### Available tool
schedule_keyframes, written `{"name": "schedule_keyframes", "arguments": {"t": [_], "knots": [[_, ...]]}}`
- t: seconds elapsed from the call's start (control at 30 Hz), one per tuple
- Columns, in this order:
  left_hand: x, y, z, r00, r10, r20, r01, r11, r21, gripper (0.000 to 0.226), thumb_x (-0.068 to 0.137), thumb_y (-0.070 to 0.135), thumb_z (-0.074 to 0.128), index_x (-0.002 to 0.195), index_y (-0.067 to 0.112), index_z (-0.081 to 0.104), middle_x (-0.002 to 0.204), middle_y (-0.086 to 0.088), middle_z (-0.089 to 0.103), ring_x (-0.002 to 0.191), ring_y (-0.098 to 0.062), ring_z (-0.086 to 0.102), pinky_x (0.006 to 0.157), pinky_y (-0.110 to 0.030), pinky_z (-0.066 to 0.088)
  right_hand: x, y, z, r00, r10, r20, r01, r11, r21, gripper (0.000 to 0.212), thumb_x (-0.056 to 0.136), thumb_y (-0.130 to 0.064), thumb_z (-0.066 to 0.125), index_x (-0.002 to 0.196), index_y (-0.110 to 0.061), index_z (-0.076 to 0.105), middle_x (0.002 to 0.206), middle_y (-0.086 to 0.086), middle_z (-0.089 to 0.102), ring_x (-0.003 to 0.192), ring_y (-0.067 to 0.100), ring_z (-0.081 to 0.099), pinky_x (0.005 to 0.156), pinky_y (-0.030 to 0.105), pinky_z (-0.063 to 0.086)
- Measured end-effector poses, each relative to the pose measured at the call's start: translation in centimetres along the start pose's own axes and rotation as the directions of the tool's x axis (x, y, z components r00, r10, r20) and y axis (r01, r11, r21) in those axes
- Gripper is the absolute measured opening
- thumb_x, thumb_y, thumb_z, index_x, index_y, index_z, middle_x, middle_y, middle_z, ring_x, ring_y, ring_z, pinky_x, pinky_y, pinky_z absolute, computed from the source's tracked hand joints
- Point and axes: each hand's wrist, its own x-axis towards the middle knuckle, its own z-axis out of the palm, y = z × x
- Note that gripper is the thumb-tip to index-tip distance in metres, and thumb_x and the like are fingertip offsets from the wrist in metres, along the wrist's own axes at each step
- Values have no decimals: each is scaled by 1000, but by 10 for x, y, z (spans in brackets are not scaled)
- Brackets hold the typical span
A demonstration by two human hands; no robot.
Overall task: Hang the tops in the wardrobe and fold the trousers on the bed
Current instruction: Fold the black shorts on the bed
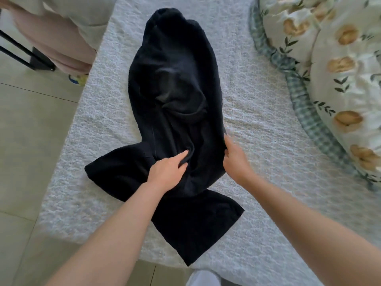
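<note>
Black trousers (pixel 175 89) lie lengthwise on the white textured bed cover (pixel 257 124), their two legs splaying apart toward me near the bed's front edge. My left hand (pixel 168 169) rests flat on the cloth where the legs part, fingers stretched out. My right hand (pixel 235 156) is at the trousers' right edge, its fingers curled round that edge and partly hidden under the fabric.
A floral duvet with a green checked border (pixel 340 79) is heaped at the right of the bed. Another person in pale clothes (pixel 68 32) stands at the far left beside the bed. Tiled floor (pixel 26 131) runs along the left, with black frame legs (pixel 24 56) on it.
</note>
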Motion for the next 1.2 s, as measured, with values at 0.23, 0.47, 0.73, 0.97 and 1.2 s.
{"name": "schedule_keyframes", "arguments": {"t": [0.23, 0.47, 0.73, 0.97, 1.2], "knots": [[-112, 20, 66, 983, -6, 181, -13, 995, 100, 44, 102, 45, 37, 145, 49, 35, 106, 5, 70, 97, -21, 65, 72, -32, 45, -130, 63, -10, 994, 80, 74, -80, 997, -13, 68, 92, 6, 27, 144, -36, 39, 119, -7, 59, 104, 15, 57, 85, 27, 48], [-175, 46, 95, 954, -78, 289, 51, 994, 100, 39, 95, 41, 46, 133, 40, 54, 119, 8, 66, 108, -21, 62, 83, -32, 49, -216, 96, -23, 955, 183, 234, -194, 981, 26, 60, 97, 1, 30, 141, -38, 39, 103, -19, 55, 90, 0, 57, 65, 7, 45], [-107, 49, 51, 961, -122, 248, 106, 991, 78, 43, 84, 64, 50, 105, 32, 70, 115, 0, 69, 109, -25, 63, 94, -38, 50, -163, 114, -49, 919, 355, 170, -319, 925, -206, 45, 87, -8, 47, 131, -14, 54, 110, 7, 66, 96, 22, 62, 82, 33, 51], [-1, 8, -15, 972, -226, -67, 215, 967, -133, 27, 95, 34, 55, 111, 15, 64, 110, -6, 65, 102, -27, 60, 84, -37, 50, -64, 55, -68, 972, 235, -18, -235, 963, -134, 49, 98, -22, 49, 144, -9, 38, 125, 5, 57, 93, 16, 55, 82, 28, 42], [59, -13, -30, 947, -317, -46, 292, 913, -284, 55, 97, 33, 55, 143, 6, 41, 142, -15, 48, 126, -34, 50, 102, -43, 43, 8, 18, -57, 972, 230, -47, -232, 972, -29, 61, 99, -35, 52, 149, -12, 27, 143, 9, 45, 127, 27, 48, 89, 32, 40]]}}
